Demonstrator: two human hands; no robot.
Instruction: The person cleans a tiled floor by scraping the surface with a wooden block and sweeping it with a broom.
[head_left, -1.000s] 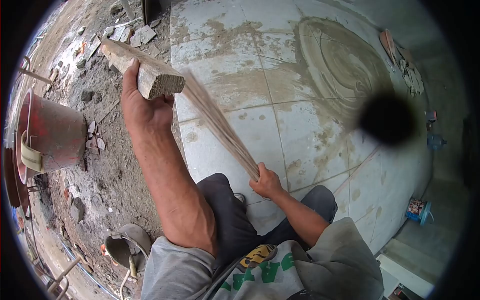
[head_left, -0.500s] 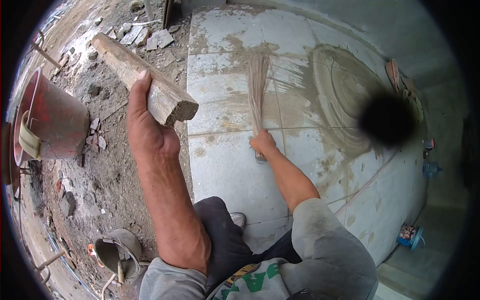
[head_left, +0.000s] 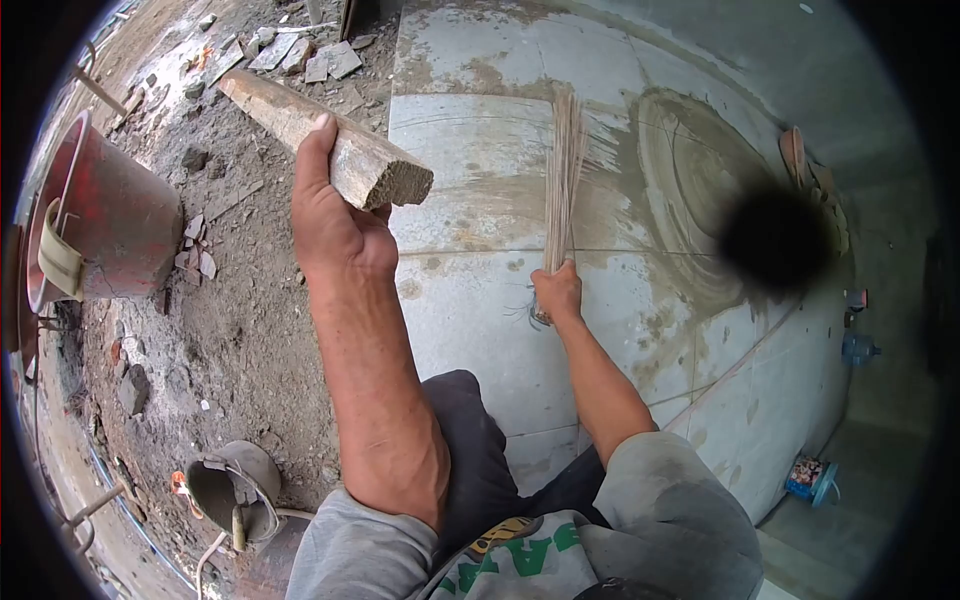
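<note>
My left hand (head_left: 335, 220) grips the near end of a rough wooden beam (head_left: 300, 125), held up over the edge where dirt meets the tiled floor. The beam runs away to the upper left. My right hand (head_left: 557, 292) is closed around the base of a thin stick broom (head_left: 563, 170), whose bristles point away from me and rest on the wet, mud-smeared grey floor tiles (head_left: 470, 330).
A red bucket (head_left: 105, 225) stands on the rubble-strewn dirt at the left. A trowel and small grey container (head_left: 228, 487) lie near my left side. Broken tile pieces (head_left: 320, 60) lie at the top. A small tin (head_left: 808, 478) and a bottle (head_left: 858, 348) sit at the right.
The broom has swung from pointing diagonally left to pointing straight away across the tiles. My right hand moved forward, then slightly right. My left hand with the beam stayed raised.
</note>
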